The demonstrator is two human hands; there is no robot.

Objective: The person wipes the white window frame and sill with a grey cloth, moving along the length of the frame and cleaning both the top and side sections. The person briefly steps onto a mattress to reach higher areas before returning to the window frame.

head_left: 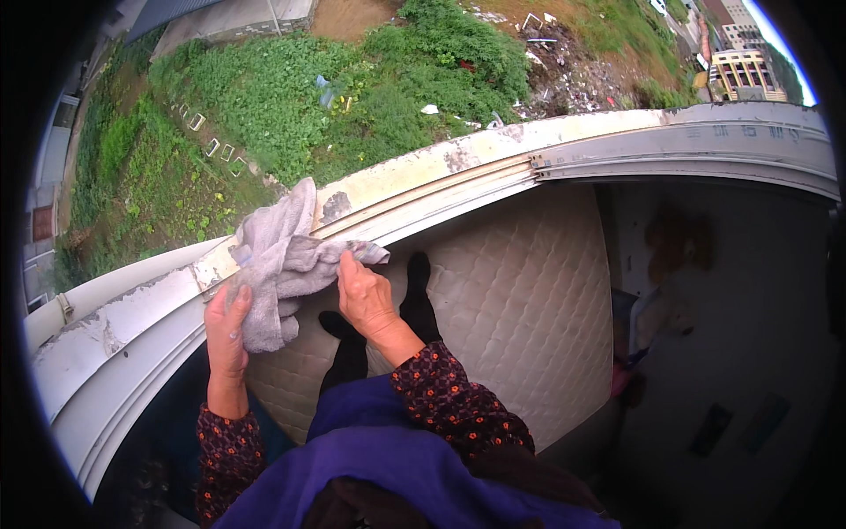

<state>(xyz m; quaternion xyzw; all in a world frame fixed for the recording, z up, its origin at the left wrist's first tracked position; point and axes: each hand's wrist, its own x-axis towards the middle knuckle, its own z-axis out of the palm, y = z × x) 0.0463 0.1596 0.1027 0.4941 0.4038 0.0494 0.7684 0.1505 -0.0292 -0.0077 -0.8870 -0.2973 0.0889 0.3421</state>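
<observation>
A crumpled grey-mauve cloth (286, 273) is held up between my two hands at the window sill. My left hand (227, 331) grips its lower left side, the thumb lying up along the fabric. Pinched in the fingers of my right hand (364, 295) is a twisted end of the same cloth, with a pale patterned tip sticking out past the knuckles. Part of the cloth overlaps the weathered white sill (397, 181) and hides a stretch of the window track (449, 188). The fingertips of my left hand are mostly hidden behind the cloth.
My feet in dark socks (418, 271) stand on a quilted cream mattress (520, 291) below the sill. A sliding window frame (687, 145) fills the right part of the track. Beyond the sill lies an overgrown plot (238, 115) with scattered rubbish, well below. Dim soft toys (679, 242) are at right.
</observation>
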